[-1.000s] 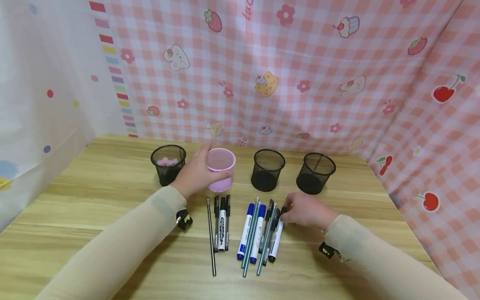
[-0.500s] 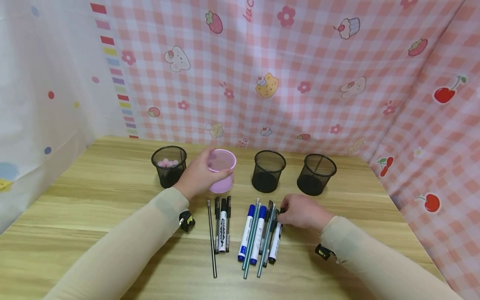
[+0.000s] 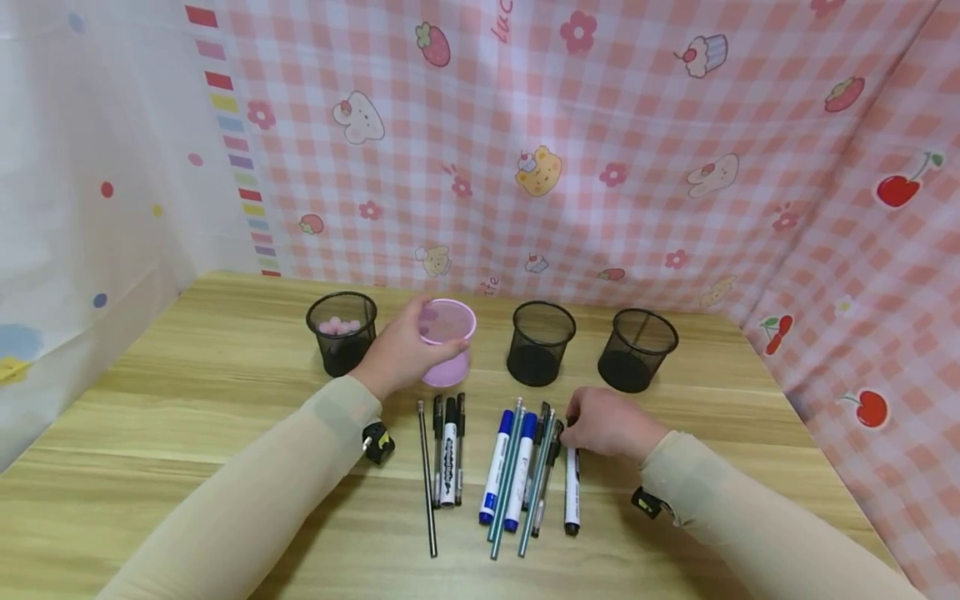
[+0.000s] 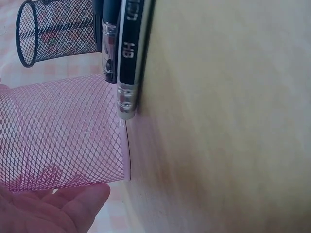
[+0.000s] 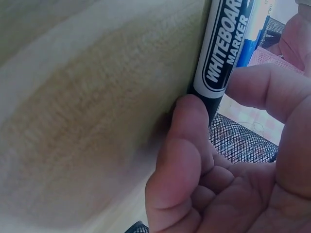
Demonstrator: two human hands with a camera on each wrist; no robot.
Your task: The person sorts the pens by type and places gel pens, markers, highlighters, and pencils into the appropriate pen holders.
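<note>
My left hand holds the pink mesh pen cup, its thumb across the front near the rim. In the left wrist view, the cup's mesh wall stands beside the fingers. With thumb and fingers, my right hand pinches the capped end of a black whiteboard marker; its printed barrel shows in the right wrist view. Left of that marker lies a group of blue-capped markers, teal pencils and black pens.
A black mesh cup with pink balls stands at the left. Two more black mesh cups stand at the right. A dark pencil, two black pens and a black-capped marker lie before the pink cup.
The black marker in my right hand has shifted right, away from the group, and now lies straighter. My left hand stays on the pink cup.
</note>
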